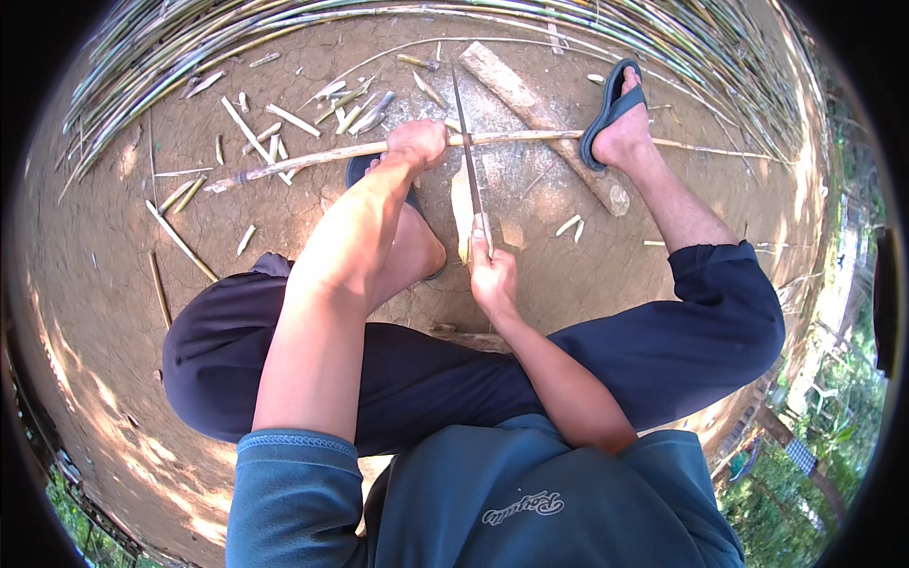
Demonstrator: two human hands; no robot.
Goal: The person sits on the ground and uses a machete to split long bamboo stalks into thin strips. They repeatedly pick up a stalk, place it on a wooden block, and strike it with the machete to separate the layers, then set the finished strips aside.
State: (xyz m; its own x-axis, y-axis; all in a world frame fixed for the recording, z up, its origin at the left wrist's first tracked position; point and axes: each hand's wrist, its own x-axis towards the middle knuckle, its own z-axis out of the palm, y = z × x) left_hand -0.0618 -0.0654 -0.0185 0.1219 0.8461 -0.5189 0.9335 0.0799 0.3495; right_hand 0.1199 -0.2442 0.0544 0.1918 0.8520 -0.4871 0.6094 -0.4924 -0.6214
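A thin pale bamboo pole (331, 155) lies crosswise in front of me. My left hand (418, 144) is closed around it, left of the blade. In my right hand (494, 280) is the pale handle of a narrow, long-bladed saw (472, 170); its teeth are too small to make out. The dark blade points away from me and crosses the pole just right of my left hand. Farther right, the pole passes over a wooden log (544, 114) and meets my right sandal (606, 118). My left sandal is partly hidden behind my left arm.
Long bamboo canes (227, 43) lie in a curved heap along the far side. Short split offcuts (294, 120) are scattered at left. Pale dust (516, 180) covers the dirt around the log. Greenery (843, 407) shows at the right rim.
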